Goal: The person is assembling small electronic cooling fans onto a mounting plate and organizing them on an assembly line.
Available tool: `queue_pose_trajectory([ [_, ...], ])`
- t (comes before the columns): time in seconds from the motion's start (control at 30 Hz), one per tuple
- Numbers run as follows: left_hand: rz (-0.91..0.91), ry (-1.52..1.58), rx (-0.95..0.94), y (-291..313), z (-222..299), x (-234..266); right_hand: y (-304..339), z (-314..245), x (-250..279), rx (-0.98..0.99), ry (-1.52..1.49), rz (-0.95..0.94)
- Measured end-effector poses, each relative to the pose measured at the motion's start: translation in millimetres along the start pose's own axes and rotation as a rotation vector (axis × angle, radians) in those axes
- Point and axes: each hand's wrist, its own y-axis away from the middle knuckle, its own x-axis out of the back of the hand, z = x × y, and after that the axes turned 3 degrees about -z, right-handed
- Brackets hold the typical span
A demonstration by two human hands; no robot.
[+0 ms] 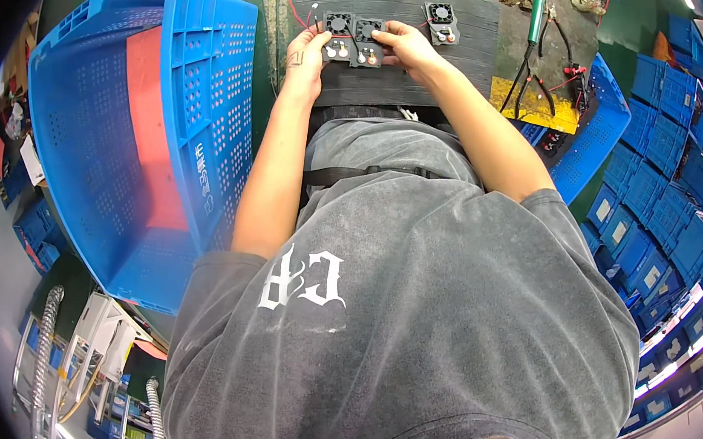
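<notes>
Filling L side: blue crate (227, 86), perforated, w/ red sheet (154, 126) inside. Next R: red wires (297, 15), loose, by L hand. L hand (305, 50): fingers narrow, pinching outer edge of L fan plate (329, 35). R fan plate (359, 51): directly R of it, edges v. close; can't tell if joined. R hand (402, 47): fingers narrow, gripping R fan plate's R edge. Both plates btwn hands, over black table (435, 78); L plate lies R of L fingers, R plate L of R fingers, each nearest its own hand. Long axes nr-far, roughly parallel; fans point far, round fittings near. Third fan plate (432, 27): on table, far & R of R hand (the nearer one), apart from fingers; long axis nr-far, slight slant, fan end far. Far R: green-handled iron (536, 16), pliers (532, 70), yellow sheet (563, 118); beyond, 2nd blue crate (598, 130), stacked crates (646, 148).
</notes>
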Motion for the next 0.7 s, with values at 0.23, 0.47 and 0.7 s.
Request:
queue_pose_trajectory([
  [0.23, 0.054, -0.070, -0.061, -28.4, 0.0, 12.4, -32.4, -13.6, -5.3, 0.014, 0.167, 0.140],
  [0.47, 0.090, -0.148, -0.051, -37.3, 7.8, 14.2, -39.2, -27.9, -11.8, 0.017, 0.208, 0.146],
  [0.7, 0.233, -0.079, -0.059, -46.6, 7.2, 9.2, -55.4, -29.0, -20.0, 0.013, 0.269, 0.278],
])
